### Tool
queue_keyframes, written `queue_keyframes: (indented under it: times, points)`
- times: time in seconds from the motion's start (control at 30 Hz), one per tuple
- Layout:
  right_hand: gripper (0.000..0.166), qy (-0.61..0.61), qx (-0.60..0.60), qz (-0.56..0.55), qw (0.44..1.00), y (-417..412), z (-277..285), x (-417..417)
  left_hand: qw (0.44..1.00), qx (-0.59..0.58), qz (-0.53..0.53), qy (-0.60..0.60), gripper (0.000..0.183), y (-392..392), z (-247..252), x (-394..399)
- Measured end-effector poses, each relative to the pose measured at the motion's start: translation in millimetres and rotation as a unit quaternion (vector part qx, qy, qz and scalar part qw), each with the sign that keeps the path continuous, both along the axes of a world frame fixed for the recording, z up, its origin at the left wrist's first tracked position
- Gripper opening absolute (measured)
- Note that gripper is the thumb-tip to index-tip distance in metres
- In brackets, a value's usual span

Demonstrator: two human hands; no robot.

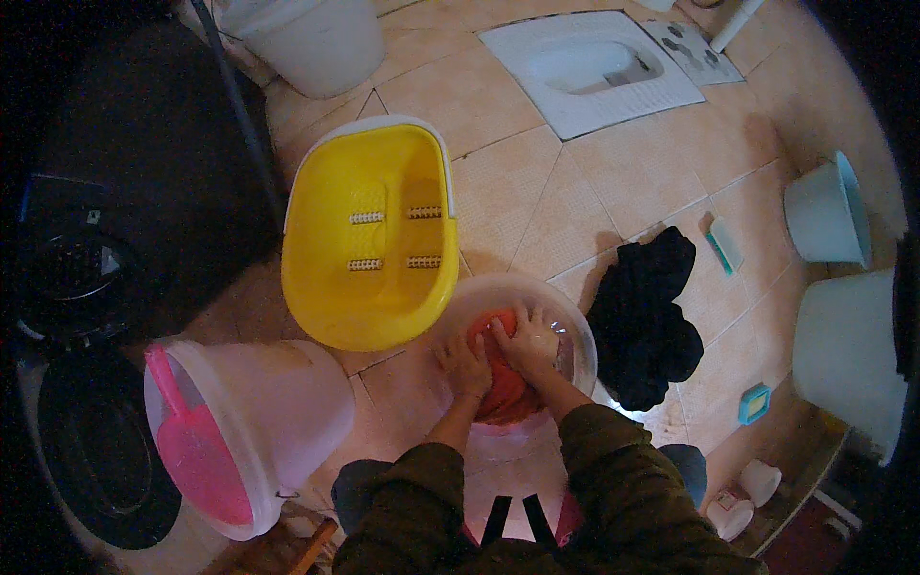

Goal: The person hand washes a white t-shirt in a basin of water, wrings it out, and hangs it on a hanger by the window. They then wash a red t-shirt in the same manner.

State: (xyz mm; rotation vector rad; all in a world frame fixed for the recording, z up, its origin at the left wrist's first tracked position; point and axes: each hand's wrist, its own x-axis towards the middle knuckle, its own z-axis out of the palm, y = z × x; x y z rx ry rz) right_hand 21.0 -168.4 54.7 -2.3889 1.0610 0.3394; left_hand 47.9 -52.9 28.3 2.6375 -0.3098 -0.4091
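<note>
A wet orange-red cloth lies bunched in a translucent plastic basin on the floor before me. My left hand bears on the cloth's left side, thumb against the fabric. On the upper right part of it rests my right hand, with its thumb over the cloth and its fingers spread towards the basin's far wall. Both hands are inside the rim and grip the fabric between them. Just right of the basin, a heap of black cloth sits on the tiles.
A yellow foot-bath tub stands beyond the basin's left side. At left is a white bucket with a pink water scoop. A scrub brush, a soap dish and a pale blue basin lie right. A squat toilet is set in the floor.
</note>
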Motion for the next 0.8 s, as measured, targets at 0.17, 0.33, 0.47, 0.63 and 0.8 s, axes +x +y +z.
queue_keyframes:
  times: [0.17,0.33,0.47,0.63,0.8]
  points:
    - [0.065,-0.031,0.074,0.011,0.997,-9,3,-11,1.0,-0.007,0.02,0.022,0.042,-2,14,4]
    - [0.069,-0.156,0.146,0.056,0.975,-24,2,-22,0.948,-0.237,0.156,0.144,0.045,25,-18,10]
    - [0.064,-0.059,0.218,0.11,0.968,-24,46,-34,0.667,-0.587,0.341,0.305,0.045,40,4,-2]
    - [0.053,0.026,0.239,0.268,0.933,-60,39,-58,0.496,-0.639,0.46,0.365,0.045,57,60,-26]
    - [0.044,0.17,0.219,0.453,0.847,-52,121,-51,0.755,-0.51,0.293,0.289,0.052,89,18,-9]
